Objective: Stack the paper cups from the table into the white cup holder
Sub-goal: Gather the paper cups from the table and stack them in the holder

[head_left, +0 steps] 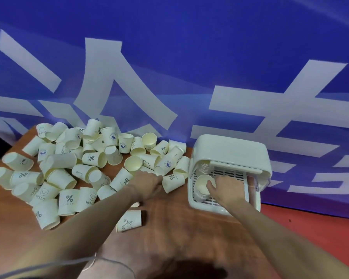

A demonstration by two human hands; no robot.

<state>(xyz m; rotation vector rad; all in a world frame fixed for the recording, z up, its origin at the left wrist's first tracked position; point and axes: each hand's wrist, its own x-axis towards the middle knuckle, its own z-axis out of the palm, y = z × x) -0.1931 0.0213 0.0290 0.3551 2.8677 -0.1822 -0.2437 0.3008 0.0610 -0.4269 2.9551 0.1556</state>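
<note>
Several cream paper cups (69,164) with blue prints lie scattered over the left half of the brown table. The white cup holder (232,152) stands at the right, its lid raised over a slotted tray. A stack of cups (203,187) lies on its side in the tray. My right hand (226,190) reaches into the holder and its fingers curl on the rim of the stack's front cup. My left hand (147,183) stretches out to a tipped cup (172,183) beside the holder, fingertips touching it. One cup (129,221) lies alone near the front.
A blue banner (169,67) with large white characters hangs behind the table. The table's wood surface (179,228) shows in front of the holder. Red floor (320,228) lies to the right. A thin grey cord (69,262) crosses my left forearm.
</note>
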